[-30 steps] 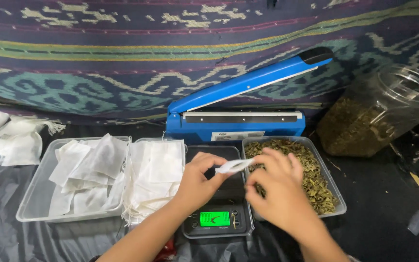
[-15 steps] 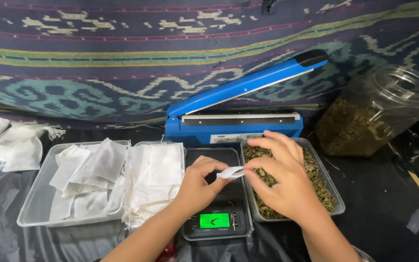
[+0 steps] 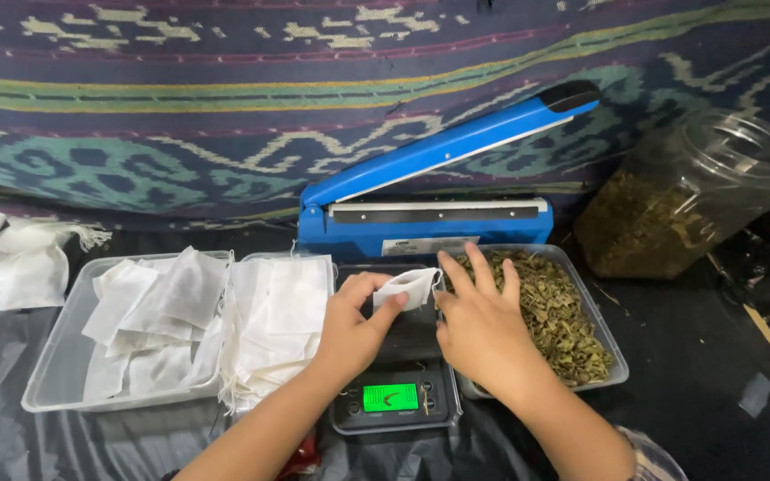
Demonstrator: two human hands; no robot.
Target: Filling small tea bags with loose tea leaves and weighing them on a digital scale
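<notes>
Since half a second ago the right hand (image 3: 483, 325) has shifted a little toward the near left edge of the clear plastic tray of dried green-brown herb (image 3: 581, 343), and the small white paper sachet (image 3: 409, 288) has stayed pinched above the scale. The left hand (image 3: 356, 328) grips that sachet between thumb and fingertips, holding it in the air over the black platform of the small digital scale with a lit green display (image 3: 391, 396). The right hand rests palm down on the herb, fingers spread and slightly curled, just beside the sachet's open end; whether it holds any herb cannot be told. Behind both hands stands a blue impulse heat sealer (image 3: 430, 218) with its long arm raised. To the left lie two clear plastic trays of empty white sachets (image 3: 191, 325), touching each other. To the right, well apart, a clear plastic jar half full of the same herb (image 3: 683, 200) lies tilted against the patterned woven cloth (image 3: 180, 107).
</notes>
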